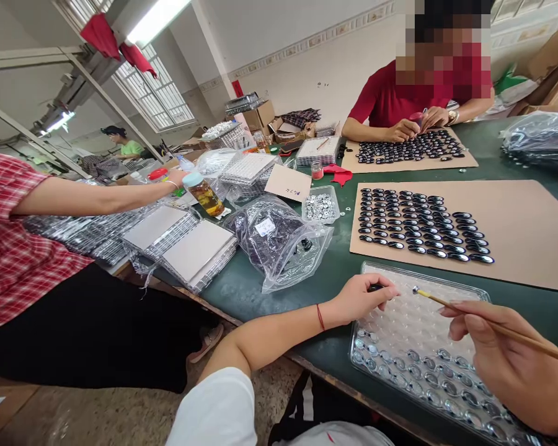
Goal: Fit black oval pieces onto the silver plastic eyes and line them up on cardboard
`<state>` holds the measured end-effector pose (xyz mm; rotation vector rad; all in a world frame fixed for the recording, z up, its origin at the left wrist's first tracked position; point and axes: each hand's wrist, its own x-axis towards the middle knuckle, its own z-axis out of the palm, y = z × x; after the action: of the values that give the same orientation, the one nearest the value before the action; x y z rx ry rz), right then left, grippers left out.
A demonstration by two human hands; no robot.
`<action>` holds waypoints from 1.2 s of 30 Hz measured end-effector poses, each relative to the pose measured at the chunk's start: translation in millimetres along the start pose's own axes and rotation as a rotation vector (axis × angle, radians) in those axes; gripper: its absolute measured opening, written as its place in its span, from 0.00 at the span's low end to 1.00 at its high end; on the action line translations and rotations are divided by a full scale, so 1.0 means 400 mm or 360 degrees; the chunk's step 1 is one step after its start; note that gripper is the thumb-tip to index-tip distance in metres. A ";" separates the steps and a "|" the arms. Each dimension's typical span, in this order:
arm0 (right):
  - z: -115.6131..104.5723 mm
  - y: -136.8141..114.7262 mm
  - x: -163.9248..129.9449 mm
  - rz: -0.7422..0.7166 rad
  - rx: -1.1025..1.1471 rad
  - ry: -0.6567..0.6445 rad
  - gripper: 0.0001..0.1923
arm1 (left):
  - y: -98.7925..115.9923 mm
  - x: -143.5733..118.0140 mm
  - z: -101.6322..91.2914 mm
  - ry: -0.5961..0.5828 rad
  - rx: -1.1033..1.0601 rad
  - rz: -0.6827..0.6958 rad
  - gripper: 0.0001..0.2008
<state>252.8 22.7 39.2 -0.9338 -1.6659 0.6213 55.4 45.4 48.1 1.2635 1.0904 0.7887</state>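
Observation:
My left hand (363, 298) is over the left edge of a clear plastic tray (385, 325), fingers closed on a small black piece (376, 287) that is mostly hidden. A thin wooden stick (506, 329) is pinched in my right hand (516, 359), above the tray's right side. At the stick's yellowish tip sits a tiny shiny metal piece (415, 290), a short gap from my left fingertips. Round metallic-looking pieces (431, 379) lie in rows in the tray's near part; its far pockets hold none.
Beyond the tray, a cardboard sheet (530, 235) carries rows of glossy black oval pieces (411, 223). A plastic box of small metal parts (320, 205) and a plastic bag (270, 238) lie left. A co-worker in red (381, 93) works opposite; another's arm (102, 193) reaches in from the left.

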 end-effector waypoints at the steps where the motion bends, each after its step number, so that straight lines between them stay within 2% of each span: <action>1: -0.001 0.001 0.001 0.0006 -0.0020 -0.0001 0.08 | -0.001 0.001 0.000 0.0004 0.0009 -0.0003 0.14; 15: 0.003 -0.002 0.003 0.0023 -0.0147 -0.0108 0.07 | -0.005 0.003 0.011 -0.0054 0.0013 0.0033 0.17; 22: 0.005 0.002 -0.004 0.0047 -0.0168 -0.0203 0.07 | -0.008 0.007 0.008 -0.0069 0.0005 -0.0017 0.19; 27: 0.005 -0.002 -0.006 0.0017 -0.0172 -0.0202 0.07 | -0.011 0.009 0.009 -0.0041 0.0028 -0.0053 0.21; 36: -0.003 0.008 -0.010 -0.0033 -0.0200 -0.0168 0.06 | -0.004 0.009 0.007 -0.0097 0.0025 0.0027 0.18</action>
<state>255.3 20.9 34.8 -0.9863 -1.8237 0.5652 58.8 47.4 45.8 1.3033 1.0397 0.7510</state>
